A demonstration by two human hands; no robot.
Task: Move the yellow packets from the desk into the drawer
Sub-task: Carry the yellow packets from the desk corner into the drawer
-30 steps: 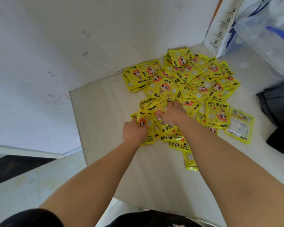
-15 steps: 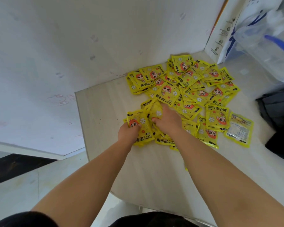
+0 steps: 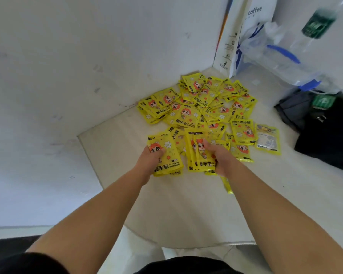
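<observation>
left hand [image 3: 150, 162] grip pinches a small stack of yellow packets [image 3: 165, 155]; right hand [image 3: 219, 158] grip pinches a second stack [image 3: 198, 153], likely to carry several per trip. remaining pile [image 3: 198, 103] lies on tabletop [image 3: 176, 210]. drawer not visible.

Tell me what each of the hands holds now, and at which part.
The left hand grips a small stack of yellow packets at its lower left corner. The right hand grips another bunch along its right edge.
</observation>
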